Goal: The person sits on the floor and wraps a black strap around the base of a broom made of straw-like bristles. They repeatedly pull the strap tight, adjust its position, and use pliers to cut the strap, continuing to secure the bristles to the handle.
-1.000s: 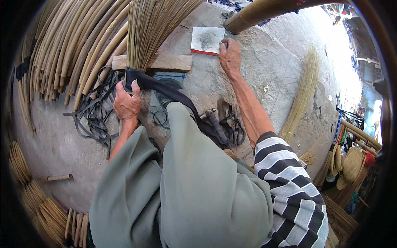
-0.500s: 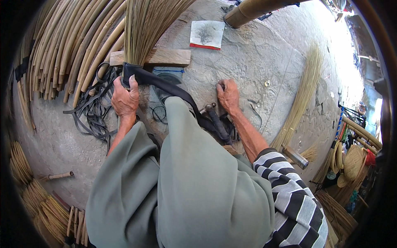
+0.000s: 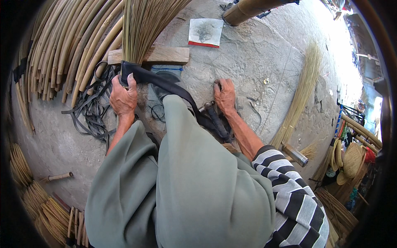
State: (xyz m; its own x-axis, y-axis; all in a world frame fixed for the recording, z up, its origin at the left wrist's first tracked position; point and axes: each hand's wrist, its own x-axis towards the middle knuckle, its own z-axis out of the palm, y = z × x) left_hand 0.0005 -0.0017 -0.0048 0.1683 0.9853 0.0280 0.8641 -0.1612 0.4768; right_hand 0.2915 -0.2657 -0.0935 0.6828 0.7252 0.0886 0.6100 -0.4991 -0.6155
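My left hand [image 3: 123, 99] is closed around the black-wrapped end of a bundle of broom bristles [image 3: 142, 31], thumb on top. The bristles fan away from me across a wooden block [image 3: 169, 55]. From the wrapped end a wide black rubber strip [image 3: 167, 86] runs right and down past my covered knee. My right hand [image 3: 224, 95] is held low over the dusty floor, its fingers curled in; anything inside them is hidden. Just below it lies a hammer [image 3: 216, 120] with a dark wrapped handle.
Bamboo poles [image 3: 62, 45] lie stacked at the far left, beside a tangle of thin black strips [image 3: 93, 111]. A white sheet with a red edge [image 3: 205, 32] lies ahead. Another bristle bundle [image 3: 300, 91] and a metal cylinder [image 3: 294, 154] are on the right.
My right hand has shifted slightly left, its fingers still curled. The left hand keeps its hold on the wrapped end; the whole view has moved a little.
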